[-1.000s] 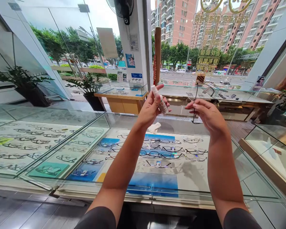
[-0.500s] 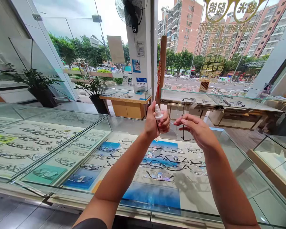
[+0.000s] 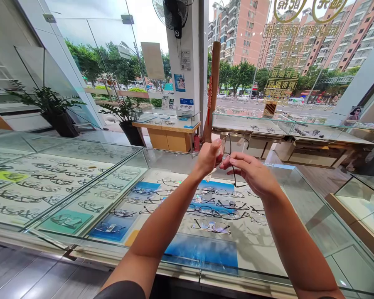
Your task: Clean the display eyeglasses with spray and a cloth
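Observation:
My left hand [image 3: 209,158] is closed around a small spray bottle [image 3: 219,152], now mostly hidden by the fingers; an earlier view shows its white nozzle. Below that hand, the edge of a pale thing, perhaps a cloth, sticks out [image 3: 208,177]. Thin dark-framed eyeglasses [image 3: 230,143] are pinched in my right hand [image 3: 254,171], turned on their side with the temples pointing away. Their upper lens is right beside my left hand's fingers. Both hands are raised over a glass display case [image 3: 262,249].
Several rows of eyeglasses [image 3: 230,213] lie inside the case under my arms. Another glass case [image 3: 28,195] adjoins on the left. Beyond are a wooden counter [image 3: 168,139], potted plants [image 3: 60,112], a wooden post [image 3: 215,83] and window-side display cases [image 3: 249,124].
The eyeglasses and my right hand have moved left to my left hand. My left hand has turned, so the bottle's nozzle no longer shows upright. The view has shifted slightly.

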The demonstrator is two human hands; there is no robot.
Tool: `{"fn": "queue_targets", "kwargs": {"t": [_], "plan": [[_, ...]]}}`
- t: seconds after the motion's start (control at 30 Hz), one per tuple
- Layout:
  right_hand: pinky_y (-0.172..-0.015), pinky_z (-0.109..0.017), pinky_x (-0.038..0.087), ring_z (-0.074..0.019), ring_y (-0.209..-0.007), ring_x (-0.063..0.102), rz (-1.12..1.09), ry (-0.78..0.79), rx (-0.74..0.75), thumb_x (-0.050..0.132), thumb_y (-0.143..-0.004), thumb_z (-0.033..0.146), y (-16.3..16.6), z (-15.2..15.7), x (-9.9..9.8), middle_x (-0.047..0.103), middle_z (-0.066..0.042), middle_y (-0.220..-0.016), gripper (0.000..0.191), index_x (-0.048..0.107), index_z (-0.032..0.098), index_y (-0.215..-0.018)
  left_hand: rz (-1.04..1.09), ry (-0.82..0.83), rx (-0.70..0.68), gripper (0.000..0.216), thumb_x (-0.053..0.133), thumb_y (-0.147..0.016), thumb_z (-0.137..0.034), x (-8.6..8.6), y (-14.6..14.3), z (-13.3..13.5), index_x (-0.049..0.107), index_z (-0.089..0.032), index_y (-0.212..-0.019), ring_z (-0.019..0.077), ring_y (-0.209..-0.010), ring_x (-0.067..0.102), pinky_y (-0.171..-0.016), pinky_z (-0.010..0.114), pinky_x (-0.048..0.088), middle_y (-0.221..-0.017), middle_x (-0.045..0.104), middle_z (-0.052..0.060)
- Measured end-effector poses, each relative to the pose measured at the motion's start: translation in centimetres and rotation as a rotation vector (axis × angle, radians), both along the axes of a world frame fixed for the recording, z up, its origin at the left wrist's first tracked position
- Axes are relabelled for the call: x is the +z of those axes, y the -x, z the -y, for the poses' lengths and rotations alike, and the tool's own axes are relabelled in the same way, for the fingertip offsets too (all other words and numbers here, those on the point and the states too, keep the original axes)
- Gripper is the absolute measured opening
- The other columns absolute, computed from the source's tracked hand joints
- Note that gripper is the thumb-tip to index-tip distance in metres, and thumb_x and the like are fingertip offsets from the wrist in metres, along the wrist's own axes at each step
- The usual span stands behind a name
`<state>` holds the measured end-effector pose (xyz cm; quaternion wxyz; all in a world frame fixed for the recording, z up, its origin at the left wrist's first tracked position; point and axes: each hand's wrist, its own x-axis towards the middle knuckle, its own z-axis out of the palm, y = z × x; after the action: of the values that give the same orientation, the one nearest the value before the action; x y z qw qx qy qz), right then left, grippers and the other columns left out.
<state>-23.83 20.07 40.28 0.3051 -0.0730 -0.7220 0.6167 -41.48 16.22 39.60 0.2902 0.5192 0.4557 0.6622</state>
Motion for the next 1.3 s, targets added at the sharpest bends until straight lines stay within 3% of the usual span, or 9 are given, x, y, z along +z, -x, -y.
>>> {"fn": "queue_targets", "kwargs": {"t": [0.33,0.47,0.6,0.77,1.07,1.2,1.3], "plan": [[-0.093,-0.041,0.057,-0.025,-0.106,0.07,0.005,0.02,0.017,0.07,-0.097,0.046,-0.5,-0.1,0.4,0.076,-0.006,-0.103,0.022,0.074,0.026,-0.09,0.044,-0.021,-0.062,0.068,0.058,-0.082,-0.083,0.2,-0.4,0.3,0.049,-0.023,-0.05,0.0083,-0.036,0.034,-0.04,0.028,0.021,-0.04,0.043,-0.001],[-0.092,-0.04,0.057,-0.0244,-0.105,0.07,-0.075,0.037,-0.067,0.07,-0.096,0.045,-0.8,-1.1,0.4,0.076,-0.006,-0.104,0.02,0.073,0.026,-0.091,0.01,0.004,-0.1,0.071,0.055,-0.084,-0.083,0.4,-0.7,0.6,0.049,-0.023,-0.047,0.0084,-0.036,0.03,-0.041,0.029,0.02,-0.039,0.036,-0.002],[-0.088,-0.039,0.057,-0.0236,-0.102,0.071,-0.194,0.076,-0.179,0.069,-0.096,0.046,-0.7,-1.9,0.3,0.077,-0.005,-0.106,0.019,0.071,0.027,-0.091,-0.153,0.037,-0.149,0.072,0.053,-0.089,-0.08,-0.4,-1.1,0.3,0.048,-0.023,-0.046,0.0097,-0.04,0.033,-0.044,0.03,0.021,-0.041,0.038,-0.001],[-0.082,-0.036,0.055,-0.0227,-0.096,0.071,-0.231,0.106,-0.18,0.069,-0.095,0.045,-0.2,-1.9,0.1,0.078,-0.004,-0.101,0.018,0.072,0.027,-0.092,-0.273,-0.025,-0.163,0.073,0.052,-0.094,-0.074,-1.8,-1.5,-0.5,0.045,-0.023,-0.042,0.0105,-0.043,0.035,-0.049,0.032,0.025,-0.042,0.041,0.0],[-0.084,-0.037,0.054,-0.0232,-0.096,0.071,-0.223,0.082,-0.167,0.067,-0.095,0.044,-0.2,-1.5,0.4,0.078,-0.004,-0.099,0.018,0.072,0.027,-0.092,-0.153,-0.014,-0.219,0.072,0.058,-0.088,-0.078,-1.9,-2.5,-0.5,0.048,-0.022,-0.045,0.0096,-0.041,0.031,-0.047,0.033,0.019,-0.041,0.039,-0.001],[-0.085,-0.036,0.053,-0.0231,-0.099,0.07,-0.25,0.128,-0.197,0.071,-0.093,0.044,-0.5,-1.7,0.5,0.077,-0.003,-0.101,0.017,0.072,0.028,-0.089,-0.135,-0.042,-0.154,0.073,0.049,-0.093,-0.08,-1.7,-1.8,-0.7,0.051,-0.022,-0.05,0.0112,-0.044,0.039,-0.05,0.031,0.029,-0.045,0.043,-0.001],[-0.086,-0.036,0.053,-0.0229,-0.102,0.068,-0.248,0.146,-0.241,0.07,-0.094,0.045,-1.0,-2.0,0.8,0.078,-0.003,-0.104,0.017,0.071,0.028,-0.088,-0.191,-0.096,-0.006,0.066,0.041,-0.099,-0.075,-1.4,0.6,-1.5,0.058,-0.021,-0.066,0.016,-0.06,0.056,-0.064,0.031,0.044,-0.061,0.058,0.002]]}}
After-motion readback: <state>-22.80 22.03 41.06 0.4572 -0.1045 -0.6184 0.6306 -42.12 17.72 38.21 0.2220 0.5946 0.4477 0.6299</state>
